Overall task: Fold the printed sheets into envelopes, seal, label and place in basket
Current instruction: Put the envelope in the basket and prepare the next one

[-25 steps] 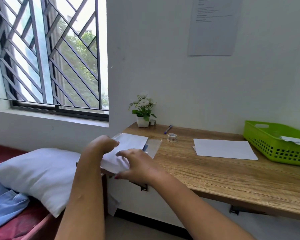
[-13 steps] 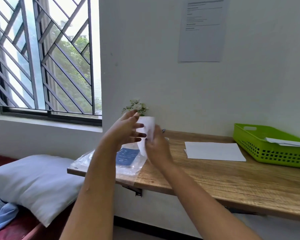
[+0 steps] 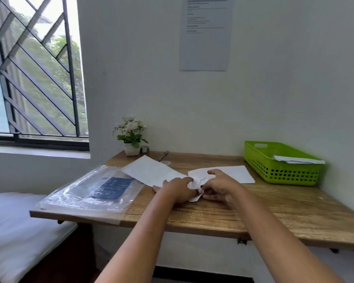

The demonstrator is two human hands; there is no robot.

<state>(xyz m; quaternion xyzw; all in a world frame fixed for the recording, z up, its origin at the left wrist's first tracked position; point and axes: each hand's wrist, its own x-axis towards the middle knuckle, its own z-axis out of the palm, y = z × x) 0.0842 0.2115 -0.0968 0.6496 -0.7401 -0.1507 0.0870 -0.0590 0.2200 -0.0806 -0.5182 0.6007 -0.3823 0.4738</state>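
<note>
A white envelope lies on the wooden desk, its near end under my hands. My left hand presses down on that end, and my right hand pinches the envelope's open flap beside it. A stack of white printed sheets lies just behind my right hand. The green basket stands at the desk's right rear with white envelopes inside. A small tape roll and a pen lie behind the envelope.
A clear plastic bag with a blue card covers the desk's left part. A potted white flower and a small jar stand at the back left. A pillow lies left of the desk. A notice hangs on the wall.
Both hands lifted the envelope from the plastic bag at the desk's left, raised it, then brought it down flat on the desk's middle. The view shifted right.
</note>
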